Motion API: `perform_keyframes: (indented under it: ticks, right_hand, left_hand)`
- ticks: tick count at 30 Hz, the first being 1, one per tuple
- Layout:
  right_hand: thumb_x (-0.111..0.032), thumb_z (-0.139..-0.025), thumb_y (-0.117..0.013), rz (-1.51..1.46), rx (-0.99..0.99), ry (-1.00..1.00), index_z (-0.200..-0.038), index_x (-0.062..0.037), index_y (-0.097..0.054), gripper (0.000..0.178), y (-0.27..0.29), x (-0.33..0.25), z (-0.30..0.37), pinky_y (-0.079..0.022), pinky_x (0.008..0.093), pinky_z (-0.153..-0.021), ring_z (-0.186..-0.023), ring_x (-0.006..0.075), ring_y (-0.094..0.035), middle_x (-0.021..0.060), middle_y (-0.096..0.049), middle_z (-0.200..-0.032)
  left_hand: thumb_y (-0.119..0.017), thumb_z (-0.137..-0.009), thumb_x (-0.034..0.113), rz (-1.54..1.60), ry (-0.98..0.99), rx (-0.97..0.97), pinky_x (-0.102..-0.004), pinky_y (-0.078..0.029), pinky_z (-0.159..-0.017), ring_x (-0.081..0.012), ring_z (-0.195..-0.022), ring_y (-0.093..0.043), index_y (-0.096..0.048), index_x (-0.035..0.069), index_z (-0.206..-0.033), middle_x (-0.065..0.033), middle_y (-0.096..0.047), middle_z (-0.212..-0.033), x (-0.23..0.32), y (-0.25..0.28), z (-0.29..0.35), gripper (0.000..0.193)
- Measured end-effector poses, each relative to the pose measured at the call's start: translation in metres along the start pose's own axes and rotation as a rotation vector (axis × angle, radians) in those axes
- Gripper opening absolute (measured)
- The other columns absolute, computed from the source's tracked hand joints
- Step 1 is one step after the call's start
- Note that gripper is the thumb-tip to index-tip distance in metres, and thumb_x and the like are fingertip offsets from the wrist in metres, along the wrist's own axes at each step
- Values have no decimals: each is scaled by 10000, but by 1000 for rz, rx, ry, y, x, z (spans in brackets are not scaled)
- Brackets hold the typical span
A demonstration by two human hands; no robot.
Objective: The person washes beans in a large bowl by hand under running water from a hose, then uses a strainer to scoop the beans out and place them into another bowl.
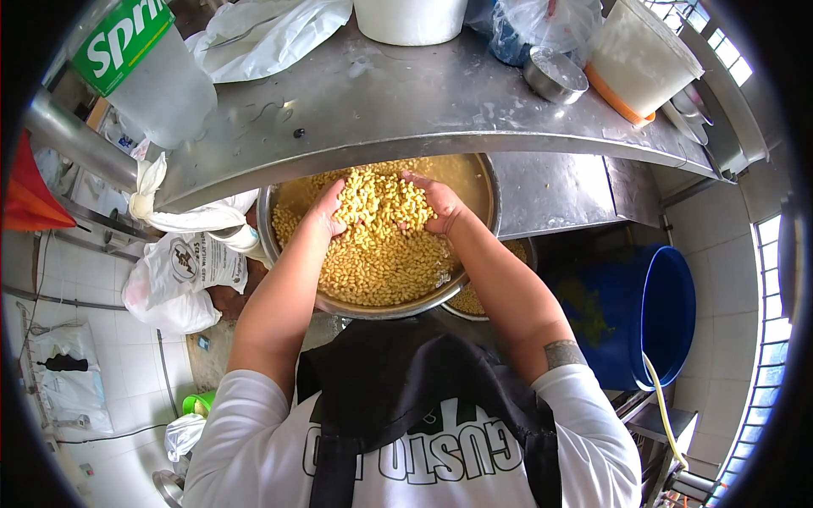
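A wide metal basin (494, 190) holds a mass of pale yellow soybeans (373, 275), with cloudy yellowish water showing along its far right side. My left hand (329, 206) and my right hand (439, 206) are cupped at either side of a heap of the beans and hold it between them. The fingers are partly buried, and their tips are hidden by the beans. Part of the basin's far side lies under the edge of a steel shelf (356, 118). Below the basin, by my right forearm, a second bowl (466, 315) with similar beans partly shows.
On the shelf stand a white bucket (411, 21), a small metal bowl (555, 76), a white tub (641, 63) and a cloudy plastic bottle (161, 93). A blue barrel (627, 317) with a hose (665, 415) is at my right. White sacks (182, 275) hang at the left.
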State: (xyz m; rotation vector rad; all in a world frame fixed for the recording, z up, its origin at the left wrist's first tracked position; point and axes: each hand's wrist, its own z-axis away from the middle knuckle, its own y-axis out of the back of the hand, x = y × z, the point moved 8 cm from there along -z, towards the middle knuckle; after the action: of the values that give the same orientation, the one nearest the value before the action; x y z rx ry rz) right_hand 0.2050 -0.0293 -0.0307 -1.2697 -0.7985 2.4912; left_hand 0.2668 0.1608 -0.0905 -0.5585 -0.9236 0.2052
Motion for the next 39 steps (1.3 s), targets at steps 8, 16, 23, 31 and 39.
perform_keyframes:
  ticks: [8, 16, 23, 31, 39]
  right_hand:
    - [-421, -916, -778, 377, 188, 196, -1402, -107, -604, 604, 0, -27, 19, -429, 405, -1060, -1280, 253, -567, 97, -675, -1338]
    - [-398, -936, -656, 1602, 128, 518, -1422, -118, -597, 565, -28, -69, 30, -474, 440, -1100, -1271, 387, -602, 247, -609, -1394]
    - [-431, -899, -696, 1827, 128, 570, -1473, -126, -550, 667, -15, -69, -16, -404, 472, -1164, -1401, 374, -491, 214, -534, -1498]
    - [-398, -847, -761, 2238, 177, 421, -1469, -117, -529, 720, -13, -67, -88, -376, 458, -1181, -1425, 365, -454, 162, -522, -1521]
    - [-413, -861, -738, 2230, 309, 337, -1473, -120, -530, 709, 2, -79, -120, -372, 458, -1184, -1429, 362, -452, 160, -519, -1527]
  left_hand:
    - [-643, -1011, 270, -642, -339, 34, -352, -529, -834, -168, -977, -667, -635, 34, -1204, -105, -707, -1054, 35, -61, 24, 304]
    - [-626, -941, 139, -1874, -544, -389, -504, -523, -911, -421, -1027, -644, -690, 2, -1041, -211, -689, -1070, 11, -143, 142, 182]
    - [-628, -910, 146, -1994, -313, -439, -502, -470, -1007, -406, -1125, -601, -700, 5, -1111, -206, -664, -1138, -29, -118, 179, 256]
    - [-667, -798, 197, -2036, -116, -392, -532, -457, -1011, -420, -1172, -621, -703, 17, -1119, -289, -648, -1271, -59, -83, 152, 370]
    - [-711, -736, 194, -2156, -117, -469, -467, -565, -757, -366, -868, -716, -762, 62, -754, -195, -738, -874, -82, -65, 107, 142]
